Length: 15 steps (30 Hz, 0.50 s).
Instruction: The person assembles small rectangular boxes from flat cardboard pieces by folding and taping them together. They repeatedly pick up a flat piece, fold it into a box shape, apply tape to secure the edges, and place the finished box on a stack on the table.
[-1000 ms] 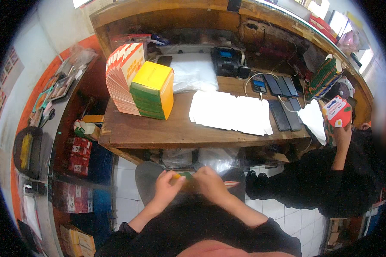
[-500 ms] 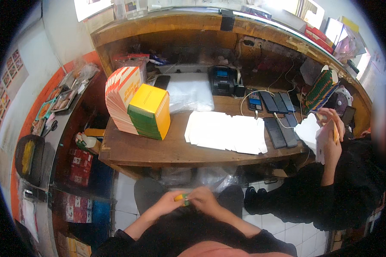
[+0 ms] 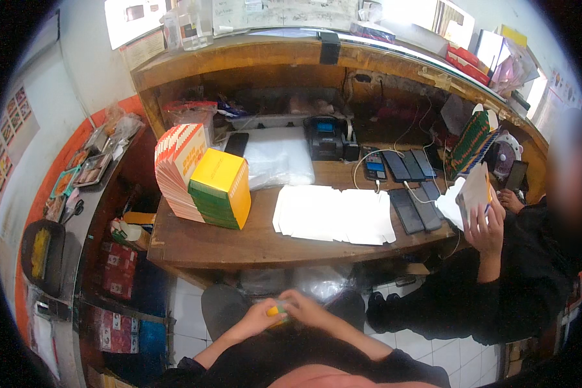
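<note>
In my lap, my left hand [image 3: 257, 318] is closed around a small yellow and green piece [image 3: 275, 311] that looks like printed card, mostly hidden by the fingers. My right hand [image 3: 304, 309] meets it from the other side, its fingers bent onto the same piece. On the wooden table [image 3: 252, 255] beyond my hands lie flat white carton blanks [image 3: 333, 215]. Farther left stands a yellow and green box [image 3: 220, 178], against a fanned stack of red and white cartons [image 3: 178, 168].
Several phones [image 3: 406, 210] with white cables lie on the right of the table, near a dark card terminal [image 3: 330, 137]. Clear plastic bags [image 3: 278, 155] lie behind the blanks. At the right, a co-worker's hand [image 3: 485, 229] holds flat cards. Shelves [image 3: 119, 265] stand at my left.
My view has tilted, so the table sits a little lower. My two hands have come closer together over the yellow and green piece. The co-worker's hand has turned with the cards.
</note>
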Available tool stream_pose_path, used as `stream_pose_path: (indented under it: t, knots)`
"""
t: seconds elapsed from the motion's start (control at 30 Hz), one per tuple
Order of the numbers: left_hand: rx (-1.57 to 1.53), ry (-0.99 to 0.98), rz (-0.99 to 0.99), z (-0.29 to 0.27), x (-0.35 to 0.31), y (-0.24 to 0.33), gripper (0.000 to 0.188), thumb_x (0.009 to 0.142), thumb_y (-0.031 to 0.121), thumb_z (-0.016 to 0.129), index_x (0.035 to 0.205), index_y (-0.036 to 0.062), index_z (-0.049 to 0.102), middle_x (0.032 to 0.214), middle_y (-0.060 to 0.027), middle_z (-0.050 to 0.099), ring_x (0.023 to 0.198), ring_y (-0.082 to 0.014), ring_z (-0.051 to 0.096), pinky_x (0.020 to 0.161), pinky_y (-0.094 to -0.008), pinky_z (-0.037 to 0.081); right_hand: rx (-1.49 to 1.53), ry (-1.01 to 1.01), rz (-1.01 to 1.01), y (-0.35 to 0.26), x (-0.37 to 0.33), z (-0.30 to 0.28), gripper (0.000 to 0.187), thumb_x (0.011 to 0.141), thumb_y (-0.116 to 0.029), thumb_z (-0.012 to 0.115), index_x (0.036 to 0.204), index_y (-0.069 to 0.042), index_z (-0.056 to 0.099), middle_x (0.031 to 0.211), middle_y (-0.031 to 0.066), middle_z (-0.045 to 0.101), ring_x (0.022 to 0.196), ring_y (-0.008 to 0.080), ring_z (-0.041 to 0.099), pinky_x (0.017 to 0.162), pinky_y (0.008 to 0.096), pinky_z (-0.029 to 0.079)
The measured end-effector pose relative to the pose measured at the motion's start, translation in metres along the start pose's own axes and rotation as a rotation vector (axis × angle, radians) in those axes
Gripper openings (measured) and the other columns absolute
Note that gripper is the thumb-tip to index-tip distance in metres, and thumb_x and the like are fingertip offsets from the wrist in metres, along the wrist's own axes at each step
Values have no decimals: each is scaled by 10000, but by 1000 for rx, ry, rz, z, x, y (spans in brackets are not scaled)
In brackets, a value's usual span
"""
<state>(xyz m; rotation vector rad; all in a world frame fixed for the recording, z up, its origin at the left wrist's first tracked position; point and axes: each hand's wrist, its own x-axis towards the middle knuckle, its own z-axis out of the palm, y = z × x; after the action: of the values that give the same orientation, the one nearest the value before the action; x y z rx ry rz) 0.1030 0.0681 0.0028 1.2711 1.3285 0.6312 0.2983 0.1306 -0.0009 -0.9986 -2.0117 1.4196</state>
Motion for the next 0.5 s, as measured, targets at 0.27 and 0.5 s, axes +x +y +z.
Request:
stream_pose_path:
  t: [0.27, 0.5]
  knots:
    - [-452, 23, 23, -13, -5, -46, 363, 982, 159, 563, 1290, -5, 463, 1132, -76, 606, 1042, -163, 591, 929, -314, 467, -629, 222, -88, 11, 25, 11, 474, 907, -335, 612, 1327, -134, 524, 1304, 133, 525, 1179, 370, 513, 1080, 469, 346]
    - [-775, 438, 149, 9, 6, -16, 335, 984, 181, 559, 1268, 16, 494, 1121, -74, 596, 994, -139, 579, 883, -298, 477, -220, 183, -144, 19, 14, 49, 412, 889, -248, 641, 1245, -50, 585, 1192, 197, 600, 1095, 403, 567, 947, 452, 452]
